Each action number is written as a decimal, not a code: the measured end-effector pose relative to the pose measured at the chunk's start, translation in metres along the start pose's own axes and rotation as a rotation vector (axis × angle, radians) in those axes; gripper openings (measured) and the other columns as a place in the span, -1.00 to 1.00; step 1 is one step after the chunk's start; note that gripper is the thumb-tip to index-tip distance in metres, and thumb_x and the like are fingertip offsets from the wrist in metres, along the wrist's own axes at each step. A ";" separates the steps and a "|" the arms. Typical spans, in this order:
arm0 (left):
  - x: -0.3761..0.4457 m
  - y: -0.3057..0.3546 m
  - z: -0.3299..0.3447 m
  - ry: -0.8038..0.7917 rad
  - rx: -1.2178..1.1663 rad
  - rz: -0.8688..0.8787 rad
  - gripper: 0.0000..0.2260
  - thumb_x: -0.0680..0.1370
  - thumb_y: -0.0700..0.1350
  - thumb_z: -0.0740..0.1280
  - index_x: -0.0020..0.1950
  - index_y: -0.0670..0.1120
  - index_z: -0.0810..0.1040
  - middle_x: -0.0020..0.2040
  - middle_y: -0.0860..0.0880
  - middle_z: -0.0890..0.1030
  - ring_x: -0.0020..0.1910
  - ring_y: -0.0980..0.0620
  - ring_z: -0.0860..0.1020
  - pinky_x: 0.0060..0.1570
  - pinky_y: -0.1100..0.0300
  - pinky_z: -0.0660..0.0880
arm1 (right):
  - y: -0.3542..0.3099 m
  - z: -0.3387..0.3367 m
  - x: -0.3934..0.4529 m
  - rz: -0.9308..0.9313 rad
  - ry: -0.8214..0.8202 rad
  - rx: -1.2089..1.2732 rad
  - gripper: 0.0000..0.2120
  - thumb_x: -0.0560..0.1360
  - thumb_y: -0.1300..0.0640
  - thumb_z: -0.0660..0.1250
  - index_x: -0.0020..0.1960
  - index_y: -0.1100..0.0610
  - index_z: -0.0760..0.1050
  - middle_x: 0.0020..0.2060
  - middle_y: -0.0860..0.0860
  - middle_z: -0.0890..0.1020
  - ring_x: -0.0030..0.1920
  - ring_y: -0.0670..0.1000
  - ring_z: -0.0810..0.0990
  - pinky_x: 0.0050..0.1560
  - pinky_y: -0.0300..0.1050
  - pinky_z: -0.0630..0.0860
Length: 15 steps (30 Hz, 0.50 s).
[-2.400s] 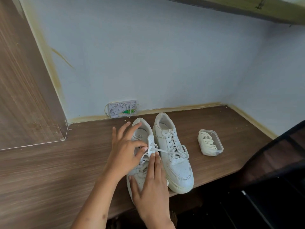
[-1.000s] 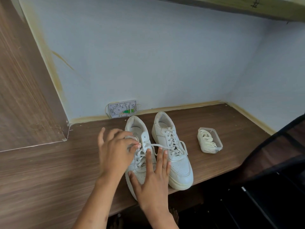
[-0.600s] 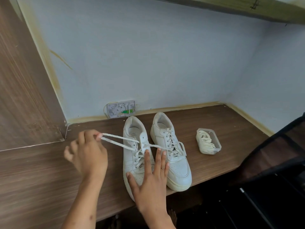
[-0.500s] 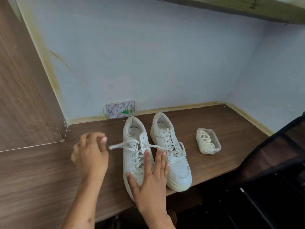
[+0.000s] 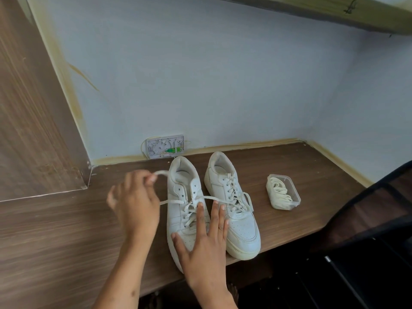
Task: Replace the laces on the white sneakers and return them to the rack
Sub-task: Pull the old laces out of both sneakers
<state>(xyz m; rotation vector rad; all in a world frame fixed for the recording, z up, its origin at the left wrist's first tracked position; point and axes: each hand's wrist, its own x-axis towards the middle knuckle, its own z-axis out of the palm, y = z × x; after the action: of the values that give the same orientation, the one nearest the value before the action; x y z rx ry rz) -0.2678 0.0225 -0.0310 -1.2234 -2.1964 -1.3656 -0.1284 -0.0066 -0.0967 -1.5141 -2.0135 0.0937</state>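
Observation:
Two white sneakers stand side by side on the wooden shelf (image 5: 55,230), toes toward me. My right hand (image 5: 204,237) lies flat with straight fingers on the toe of the left sneaker (image 5: 181,210). My left hand (image 5: 133,199), to the left of that shoe, pinches its loosened white lace (image 5: 161,173) near the collar; its top eyelets are empty. The lace's other end trails across to the right sneaker (image 5: 234,204), which is still laced. A small clear tub (image 5: 283,191) holding cream laces sits to the right.
A white wall socket plate (image 5: 165,146) with bare wiring sits behind the sneakers. A wooden panel (image 5: 33,121) closes off the left. The shelf's front edge runs just under the toes. A dark frame (image 5: 367,219) stands at the lower right.
My left hand pulled the left sneaker's lace out to the left, undoing the knot and freeing the top eyelets, then came back toward the collar. My right hand stayed pressed on the toe.

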 end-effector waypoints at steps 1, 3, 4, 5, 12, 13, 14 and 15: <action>0.004 -0.004 -0.004 0.048 -0.038 -0.101 -0.87 0.61 -0.16 0.21 0.03 -0.14 0.54 -0.05 -0.13 0.57 -0.11 -0.22 0.55 0.08 -0.17 0.36 | 0.000 0.000 0.000 -0.001 -0.004 0.005 -0.22 0.54 -0.37 0.07 0.60 0.05 0.02 0.57 0.17 0.00 0.57 0.09 -0.19 0.49 0.03 -0.16; 0.012 -0.013 -0.015 0.032 -0.059 -0.260 -0.86 0.62 -0.15 0.22 0.08 -0.15 0.53 0.00 -0.17 0.59 -0.04 -0.26 0.55 0.06 -0.16 0.37 | 0.000 0.000 0.001 0.001 -0.008 0.006 -0.22 0.55 -0.38 0.05 0.60 0.05 0.01 0.57 0.16 -0.01 0.57 0.09 -0.21 0.50 0.02 -0.18; 0.015 -0.017 -0.018 -0.028 -0.031 -0.309 -0.86 0.62 -0.11 0.23 0.08 -0.12 0.54 0.04 -0.15 0.59 0.03 -0.26 0.54 0.08 -0.15 0.36 | -0.001 -0.001 0.001 0.003 -0.010 0.006 -0.22 0.55 -0.39 0.04 0.60 0.06 0.01 0.57 0.16 -0.02 0.57 0.09 -0.21 0.50 0.02 -0.18; 0.015 -0.021 -0.020 -0.109 0.012 -0.347 -0.86 0.61 -0.07 0.26 0.10 -0.09 0.55 0.08 -0.13 0.59 0.09 -0.25 0.52 0.11 -0.13 0.34 | -0.002 -0.001 0.001 0.004 -0.011 0.009 -0.22 0.55 -0.39 0.03 0.60 0.06 0.01 0.57 0.16 -0.01 0.57 0.09 -0.21 0.50 0.02 -0.18; 0.012 -0.014 -0.015 -0.446 -0.059 -0.047 -0.73 0.52 -0.07 0.38 0.22 0.08 0.54 0.27 -0.04 0.46 0.17 -0.16 0.49 0.13 -0.16 0.40 | -0.004 -0.006 0.001 0.015 -0.056 0.089 -0.20 0.54 -0.39 0.01 0.60 0.05 -0.06 0.57 0.12 -0.10 0.56 0.05 -0.31 0.50 0.02 -0.26; 0.012 -0.009 -0.015 -0.464 -0.089 0.060 -0.78 0.50 -0.04 0.41 0.14 0.11 0.59 0.28 0.00 0.45 0.20 -0.12 0.46 0.18 -0.16 0.39 | -0.004 -0.009 0.002 0.009 -0.076 0.106 -0.19 0.54 -0.39 0.02 0.60 0.04 -0.10 0.57 0.11 -0.15 0.55 0.03 -0.35 0.50 0.02 -0.29; 0.011 -0.003 -0.014 -0.484 -0.090 0.161 -0.84 0.49 -0.01 0.43 0.06 0.14 0.63 0.29 0.05 0.45 0.23 -0.07 0.42 0.22 -0.13 0.35 | -0.003 -0.011 0.003 -0.003 -0.102 0.124 -0.18 0.52 -0.37 0.04 0.60 0.02 -0.15 0.57 0.09 -0.20 0.53 0.02 -0.40 0.50 0.02 -0.33; 0.008 0.003 -0.012 -0.513 -0.070 0.250 -0.89 0.47 0.03 0.44 -0.01 0.18 0.65 0.29 0.10 0.46 0.25 -0.03 0.38 0.24 -0.09 0.30 | -0.002 -0.014 0.004 -0.018 -0.136 0.137 -0.16 0.50 -0.36 0.06 0.59 0.01 -0.21 0.56 0.07 -0.26 0.51 0.00 -0.45 0.49 0.01 -0.36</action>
<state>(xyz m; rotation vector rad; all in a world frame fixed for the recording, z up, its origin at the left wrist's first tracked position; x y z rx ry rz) -0.2729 0.0168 -0.0178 -1.9790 -2.2059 -1.1258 -0.1233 -0.0078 -0.0829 -1.4370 -2.0808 0.3285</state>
